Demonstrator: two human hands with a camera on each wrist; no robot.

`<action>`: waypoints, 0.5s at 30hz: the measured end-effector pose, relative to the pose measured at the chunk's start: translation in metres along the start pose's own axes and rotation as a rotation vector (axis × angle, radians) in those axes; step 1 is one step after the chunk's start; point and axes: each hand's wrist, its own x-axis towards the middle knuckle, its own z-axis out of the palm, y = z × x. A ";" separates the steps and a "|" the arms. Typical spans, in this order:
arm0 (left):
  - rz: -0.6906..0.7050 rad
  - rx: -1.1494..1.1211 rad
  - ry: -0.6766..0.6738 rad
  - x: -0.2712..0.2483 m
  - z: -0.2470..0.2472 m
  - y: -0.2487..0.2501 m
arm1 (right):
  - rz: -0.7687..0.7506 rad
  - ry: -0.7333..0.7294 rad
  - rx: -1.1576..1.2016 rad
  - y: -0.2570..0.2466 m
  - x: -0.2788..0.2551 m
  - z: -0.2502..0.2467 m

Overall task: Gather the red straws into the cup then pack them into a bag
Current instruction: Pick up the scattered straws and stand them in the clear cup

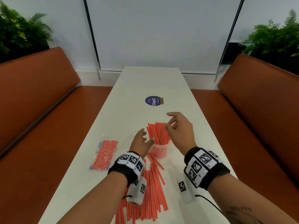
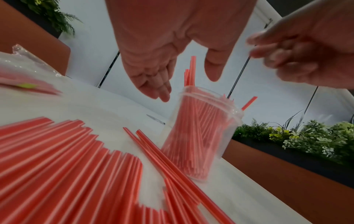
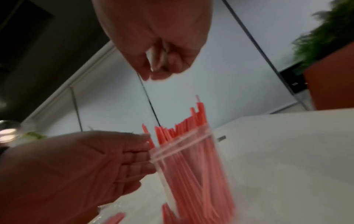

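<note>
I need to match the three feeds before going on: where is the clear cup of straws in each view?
Head: clear cup at centre, between the two hands, straws fanning out of it.
Left wrist: cup right of centre, below the left hand's fingers.
Right wrist: cup at lower centre, beside the left hand.
Shared landmark: the white table.

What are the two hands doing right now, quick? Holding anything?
Left hand: open, fingers straight beside the cup, holding nothing.
Right hand: open, fingers loosely curled above the straws in the cup, holding nothing.
</note>
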 end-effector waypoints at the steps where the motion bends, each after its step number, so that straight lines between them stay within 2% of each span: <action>1: 0.006 0.030 -0.043 0.002 -0.001 -0.001 | 0.008 0.038 0.008 0.010 -0.002 -0.004; 3: 0.049 0.049 -0.121 0.004 -0.001 -0.001 | 0.101 0.012 0.007 0.032 -0.007 -0.008; 6: 0.099 0.050 -0.131 0.009 0.003 0.004 | 0.263 -0.245 0.044 0.055 -0.006 -0.003; 8: 0.125 0.059 -0.097 0.014 0.006 0.010 | 0.278 -0.371 0.066 0.056 0.002 0.004; 11: 0.234 0.125 -0.014 0.019 0.011 0.017 | 0.127 -0.417 -0.014 0.048 0.012 0.014; 15: 0.282 0.293 -0.032 0.024 0.015 0.010 | -0.110 -0.443 -0.348 0.038 0.012 0.023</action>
